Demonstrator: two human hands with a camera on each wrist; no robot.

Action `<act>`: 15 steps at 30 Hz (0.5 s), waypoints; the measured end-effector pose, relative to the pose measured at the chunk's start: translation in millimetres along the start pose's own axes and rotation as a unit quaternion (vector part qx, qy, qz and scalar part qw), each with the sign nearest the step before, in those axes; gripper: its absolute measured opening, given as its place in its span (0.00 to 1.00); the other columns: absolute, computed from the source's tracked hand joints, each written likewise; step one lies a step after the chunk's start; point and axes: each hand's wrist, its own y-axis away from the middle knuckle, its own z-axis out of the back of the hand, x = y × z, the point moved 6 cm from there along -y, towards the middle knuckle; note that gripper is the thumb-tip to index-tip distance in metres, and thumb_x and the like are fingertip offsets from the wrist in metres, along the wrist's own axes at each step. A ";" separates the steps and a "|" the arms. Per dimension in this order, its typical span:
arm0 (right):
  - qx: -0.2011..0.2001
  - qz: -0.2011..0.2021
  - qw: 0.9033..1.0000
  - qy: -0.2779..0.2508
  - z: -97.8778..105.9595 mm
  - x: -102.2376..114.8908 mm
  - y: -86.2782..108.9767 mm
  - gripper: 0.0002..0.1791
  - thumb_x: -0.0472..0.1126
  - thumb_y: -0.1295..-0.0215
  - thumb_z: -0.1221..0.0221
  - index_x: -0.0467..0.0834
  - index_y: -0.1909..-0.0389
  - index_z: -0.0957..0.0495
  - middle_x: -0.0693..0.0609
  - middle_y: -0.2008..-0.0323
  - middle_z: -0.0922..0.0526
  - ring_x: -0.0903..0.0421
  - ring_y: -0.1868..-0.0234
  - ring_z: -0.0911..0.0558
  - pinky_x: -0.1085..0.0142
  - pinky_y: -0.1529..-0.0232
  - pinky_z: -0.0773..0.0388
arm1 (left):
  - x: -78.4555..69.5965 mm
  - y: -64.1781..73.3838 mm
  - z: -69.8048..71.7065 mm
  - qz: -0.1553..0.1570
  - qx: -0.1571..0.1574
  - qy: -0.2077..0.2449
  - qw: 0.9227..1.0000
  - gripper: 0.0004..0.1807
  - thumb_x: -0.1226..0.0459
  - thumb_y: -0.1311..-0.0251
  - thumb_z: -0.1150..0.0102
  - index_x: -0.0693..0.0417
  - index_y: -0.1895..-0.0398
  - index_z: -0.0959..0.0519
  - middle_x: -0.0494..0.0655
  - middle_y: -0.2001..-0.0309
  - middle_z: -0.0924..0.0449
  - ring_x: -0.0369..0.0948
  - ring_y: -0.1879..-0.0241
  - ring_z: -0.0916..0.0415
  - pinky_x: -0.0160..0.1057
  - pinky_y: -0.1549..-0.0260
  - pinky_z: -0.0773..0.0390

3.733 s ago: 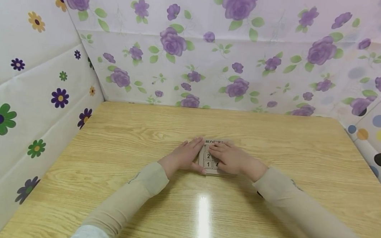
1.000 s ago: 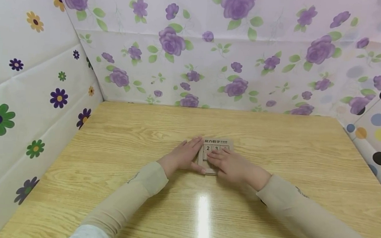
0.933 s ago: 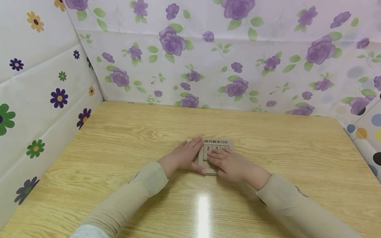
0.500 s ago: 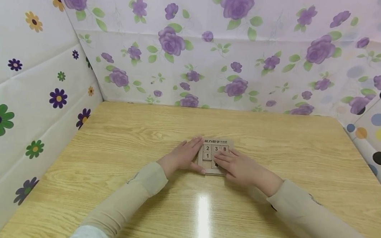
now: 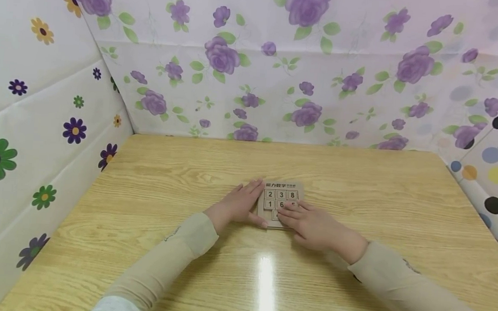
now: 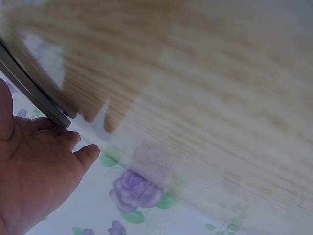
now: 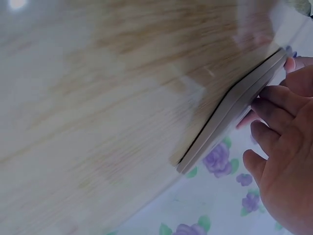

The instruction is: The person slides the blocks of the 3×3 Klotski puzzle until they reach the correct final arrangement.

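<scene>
A small number sliding puzzle [image 5: 283,185] lies flat near the table's middle in the head view. Its top row reads 2, 3, 8. The second row shows 1, 6 and a partly covered 5. A tile [image 5: 274,215] in the bottom row peeks out under my right fingers, with a gap to its left. My left hand [image 5: 240,204] rests along the board's left edge, thumb at the front corner and straight fingers at the back. Fingertips of my right hand [image 5: 313,224] press on the tiles; its fingers are extended. Both wrist views show the board's edge [image 6: 34,90] side-on.
The board lies on a glossy wood-grain table [image 5: 198,162] with a bright light reflection in front. A floral cloth [image 5: 253,66] hangs behind it, and patterned cloths [image 5: 50,159] stand at both sides.
The 2 and 1 tiles moved up one row from the earliest frame. Lately the bottom-row 4 tile slid left under my right fingers. My left hand stayed put.
</scene>
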 end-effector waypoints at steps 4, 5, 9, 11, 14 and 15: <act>0.004 -0.002 1.000 -0.005 0.7 3.8 -4.8 0.28 0.43 0.35 0.50 0.38 0.35 0.32 0.45 0.34 0.31 0.46 0.31 0.35 0.49 0.30 0.41 | 0.2 0.2 -0.6 0.002 0.000 -0.001 1.000 0.64 0.33 0.55 0.40 0.56 0.24 0.59 0.50 0.23 0.64 0.46 0.24 0.64 0.49 0.27 0.56; 0.004 -0.003 1.000 -0.010 0.8 4.7 -6.1 0.28 0.43 0.35 0.50 0.38 0.35 0.32 0.45 0.34 0.31 0.46 0.31 0.35 0.49 0.30 0.42 | 0.2 0.3 -0.7 0.002 0.000 -0.001 1.000 0.64 0.33 0.55 0.40 0.56 0.24 0.59 0.50 0.23 0.64 0.46 0.24 0.64 0.49 0.27 0.56; 0.009 -0.004 1.000 -0.026 -0.3 8.6 -11.2 0.29 0.42 0.36 0.50 0.38 0.34 0.34 0.45 0.32 0.33 0.46 0.30 0.37 0.49 0.29 0.44 | 0.4 0.3 -1.1 0.000 -0.001 0.000 1.000 0.64 0.33 0.55 0.40 0.56 0.24 0.59 0.49 0.23 0.63 0.46 0.24 0.64 0.49 0.27 0.56; 0.013 -0.006 0.999 -0.033 -1.3 9.8 -13.1 0.29 0.42 0.36 0.50 0.37 0.34 0.34 0.45 0.32 0.34 0.45 0.30 0.38 0.49 0.28 0.45 | 0.3 0.3 -1.2 0.000 0.000 0.000 1.000 0.63 0.33 0.55 0.40 0.56 0.24 0.59 0.49 0.23 0.63 0.46 0.24 0.64 0.49 0.27 0.56; 0.019 -0.007 0.999 -0.040 -3.0 10.2 -14.2 0.30 0.42 0.36 0.50 0.37 0.33 0.35 0.45 0.31 0.35 0.46 0.29 0.39 0.49 0.28 0.46 | 0.2 0.6 -0.9 -0.001 0.000 0.000 1.000 0.63 0.34 0.54 0.40 0.56 0.24 0.59 0.50 0.23 0.63 0.46 0.24 0.64 0.50 0.27 0.56; 0.019 -0.005 0.999 -0.041 -3.7 9.9 -13.9 0.30 0.42 0.36 0.50 0.37 0.33 0.36 0.44 0.31 0.35 0.45 0.29 0.39 0.49 0.28 0.46 | 0.2 0.7 -0.8 -0.001 0.000 0.000 1.000 0.63 0.34 0.54 0.40 0.56 0.24 0.59 0.50 0.23 0.63 0.46 0.24 0.64 0.50 0.27 0.56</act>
